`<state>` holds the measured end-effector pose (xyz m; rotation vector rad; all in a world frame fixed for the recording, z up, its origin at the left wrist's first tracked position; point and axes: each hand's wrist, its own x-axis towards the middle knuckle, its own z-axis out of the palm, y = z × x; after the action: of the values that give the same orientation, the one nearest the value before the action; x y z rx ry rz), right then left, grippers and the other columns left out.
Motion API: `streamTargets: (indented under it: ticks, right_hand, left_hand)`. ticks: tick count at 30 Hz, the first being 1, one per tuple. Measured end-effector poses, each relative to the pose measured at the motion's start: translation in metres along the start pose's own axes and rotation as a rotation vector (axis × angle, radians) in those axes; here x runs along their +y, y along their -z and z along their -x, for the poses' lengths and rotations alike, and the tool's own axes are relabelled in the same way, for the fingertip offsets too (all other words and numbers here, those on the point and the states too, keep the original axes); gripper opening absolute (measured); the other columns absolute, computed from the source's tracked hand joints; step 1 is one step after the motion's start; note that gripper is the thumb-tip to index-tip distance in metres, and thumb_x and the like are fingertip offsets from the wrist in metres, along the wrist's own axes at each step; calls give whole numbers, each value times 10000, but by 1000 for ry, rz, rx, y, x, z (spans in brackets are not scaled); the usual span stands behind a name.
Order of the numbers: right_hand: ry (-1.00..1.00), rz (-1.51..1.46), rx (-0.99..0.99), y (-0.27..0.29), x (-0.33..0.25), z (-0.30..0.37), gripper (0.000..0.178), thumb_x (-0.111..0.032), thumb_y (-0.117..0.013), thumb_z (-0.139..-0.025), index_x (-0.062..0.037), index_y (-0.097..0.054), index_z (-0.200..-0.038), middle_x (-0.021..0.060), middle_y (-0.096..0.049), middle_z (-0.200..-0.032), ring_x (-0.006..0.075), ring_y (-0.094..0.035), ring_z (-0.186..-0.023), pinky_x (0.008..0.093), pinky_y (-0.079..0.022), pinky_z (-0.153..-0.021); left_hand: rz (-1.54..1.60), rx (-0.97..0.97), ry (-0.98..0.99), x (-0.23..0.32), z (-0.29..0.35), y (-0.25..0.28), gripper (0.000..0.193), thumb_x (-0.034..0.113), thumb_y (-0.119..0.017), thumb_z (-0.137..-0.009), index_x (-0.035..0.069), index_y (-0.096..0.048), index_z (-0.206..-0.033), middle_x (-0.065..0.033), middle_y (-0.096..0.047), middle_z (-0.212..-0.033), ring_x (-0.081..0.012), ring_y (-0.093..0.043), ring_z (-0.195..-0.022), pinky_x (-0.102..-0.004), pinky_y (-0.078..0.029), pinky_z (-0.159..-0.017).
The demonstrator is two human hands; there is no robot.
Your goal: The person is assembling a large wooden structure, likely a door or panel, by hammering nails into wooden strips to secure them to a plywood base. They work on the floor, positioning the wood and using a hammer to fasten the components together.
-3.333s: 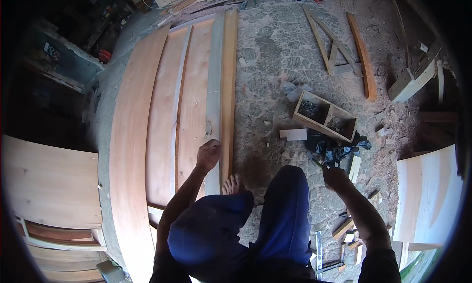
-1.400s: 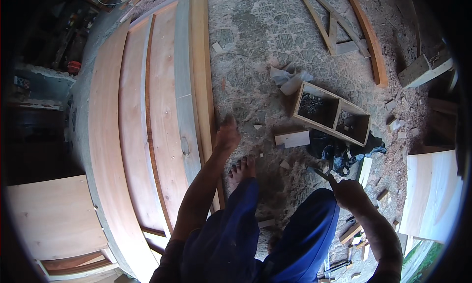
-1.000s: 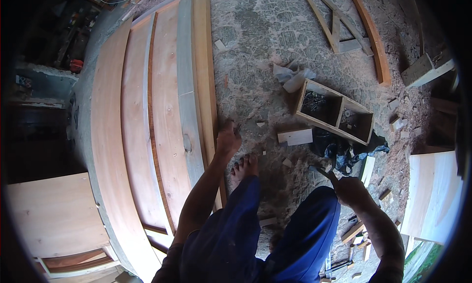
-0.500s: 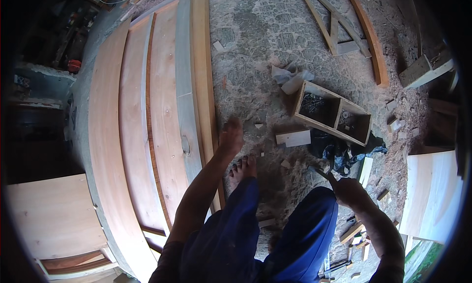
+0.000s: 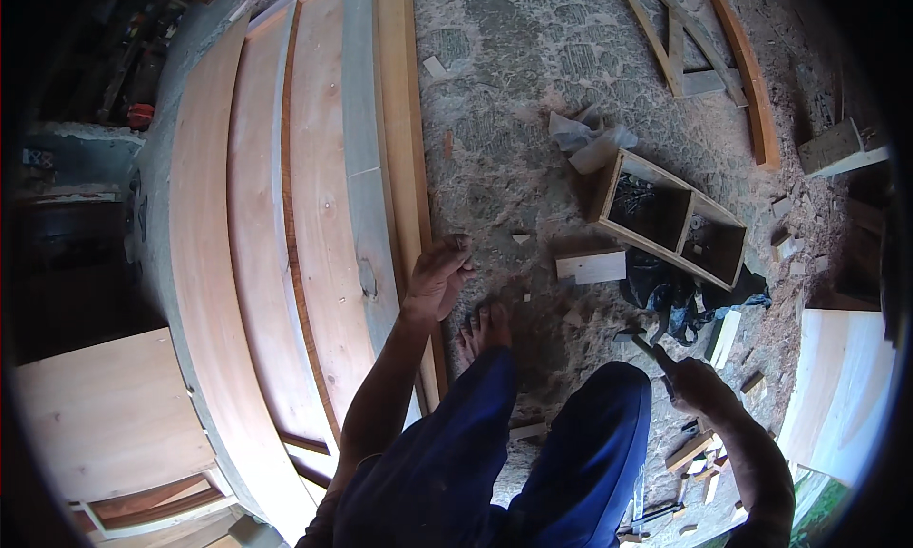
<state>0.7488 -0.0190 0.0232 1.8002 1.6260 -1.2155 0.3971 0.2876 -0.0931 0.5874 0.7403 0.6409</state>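
Observation:
My right hand (image 5: 699, 386) is closed round the handle of a hammer (image 5: 630, 337), its head pointing left above the floor near my right knee. My left hand (image 5: 439, 280) is held over the edge of a long wooden beam (image 5: 411, 158), above my bare foot. Its fingers are curled and pinched together; anything between them is too small to make out. Left of that beam lies a long wooden panel (image 5: 319, 167) with a grey-toned board (image 5: 366, 205) along its side. A knot shows in the grey board beside my left hand.
A two-compartment wooden box (image 5: 689, 198) holding small dark pieces stands on the rough floor, with a wood block (image 5: 590, 266), black plastic (image 5: 677, 310) and clear plastic (image 5: 590, 144) around it. Offcuts (image 5: 694, 453) lie by my right leg. A wooden frame (image 5: 677, 48) lies farther off.
The view has shifted, so most floor things appear farther right. My left hand has drawn left toward the beam, and its fingers have curled in. My right hand still holds the hammer.

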Motion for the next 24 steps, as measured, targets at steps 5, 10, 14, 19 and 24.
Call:
streamTargets:
  ticks: [5, 10, 14, 19, 24]
  right_hand:
    - [0, -26, -41, 22, -6, -19, 655, -97, -642, -866, -17, -346, -1445, 216, -660, -713, 384, -678, -665, 510, -547, -597]
    - [-114, 6, -146, 28, -23, -30, 646, -83, -599, -834, 12, -353, -1424, 243, -684, -842, 385, -699, -801, 514, -569, -702]
    - [-227, -36, -240, 40, -36, -52, 593, -86, -568, -858, 12, -387, -1414, 244, -685, -1017, 379, -682, -982, 496, -562, -810]
    - [-574, -381, -27, 15, -73, -23, 404, -136, -607, -865, 4, -490, -1226, 223, -696, -1020, 396, -685, -968, 474, -568, -821]
    - [-205, -455, -59, 71, -144, 100, 313, -248, -557, -914, -27, -516, -1131, 248, -680, -917, 433, -675, -896, 526, -536, -804]
  left_hand:
    - [325, -169, 40, 33, 8, -46, 154, 67, -623, -915, 56, -626, -1069, -43, -591, -972, -181, -578, -929, -333, -494, -816]
    - [479, -287, 61, 89, 16, -103, 55, 73, -582, -922, 63, -586, -976, -63, -575, -948, -203, -579, -904, -335, -493, -795]
    - [480, -228, 100, 143, 47, -132, 67, 52, -568, -926, 50, -575, -993, -92, -591, -920, -218, -615, -860, -329, -512, -733]
    - [154, -136, 242, 232, 124, -196, 208, 129, -653, -951, 53, -589, -1134, -79, -647, -896, -150, -645, -799, -271, -513, -691]
    - [167, 23, 383, 308, 209, -201, 192, 137, -666, -934, 24, -611, -1079, -87, -668, -836, -157, -670, -769, -264, -530, -654]
